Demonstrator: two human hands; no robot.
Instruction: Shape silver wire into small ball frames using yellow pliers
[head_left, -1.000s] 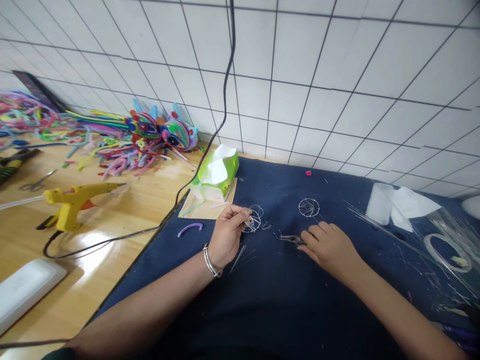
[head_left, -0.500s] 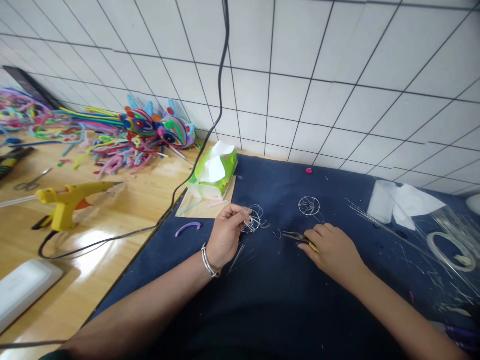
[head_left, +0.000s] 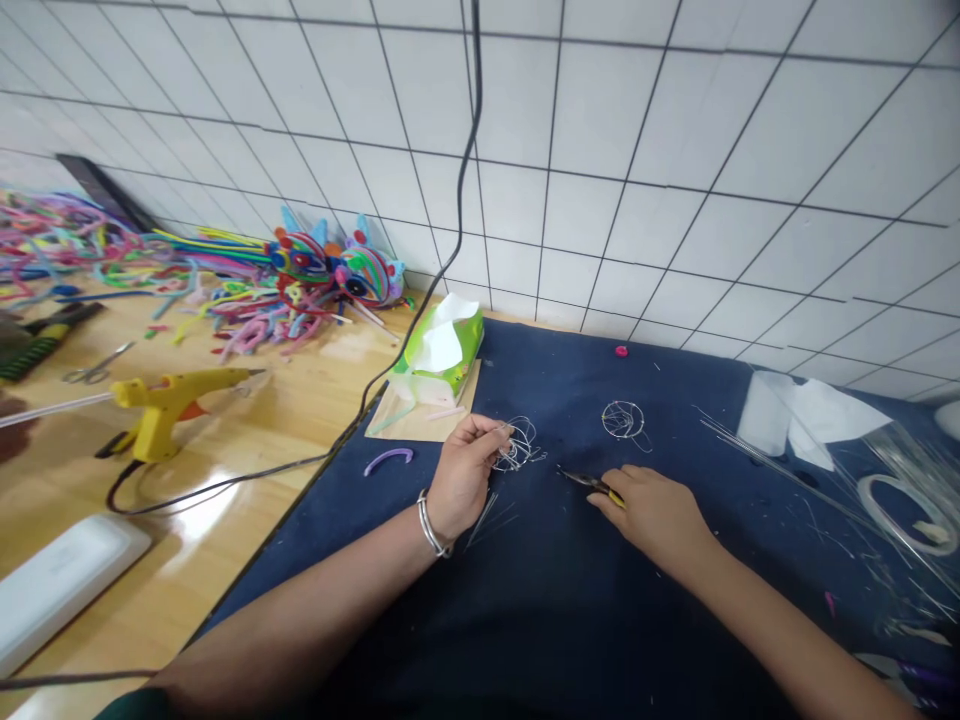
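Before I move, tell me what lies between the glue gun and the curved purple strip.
Head view: a black cord, and the edge of the blue cloth.

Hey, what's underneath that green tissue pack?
The tissue pack seems to sit partly on a tan sheet, whose near part sticks out. Whatever else lies beneath the pack is covered.

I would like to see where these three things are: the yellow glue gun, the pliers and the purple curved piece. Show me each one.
Yellow glue gun (head_left: 159,402): head view, on its body.
Pliers (head_left: 587,481): head view, on the metal nose.
Purple curved piece (head_left: 388,456): head view, middle of its arc.
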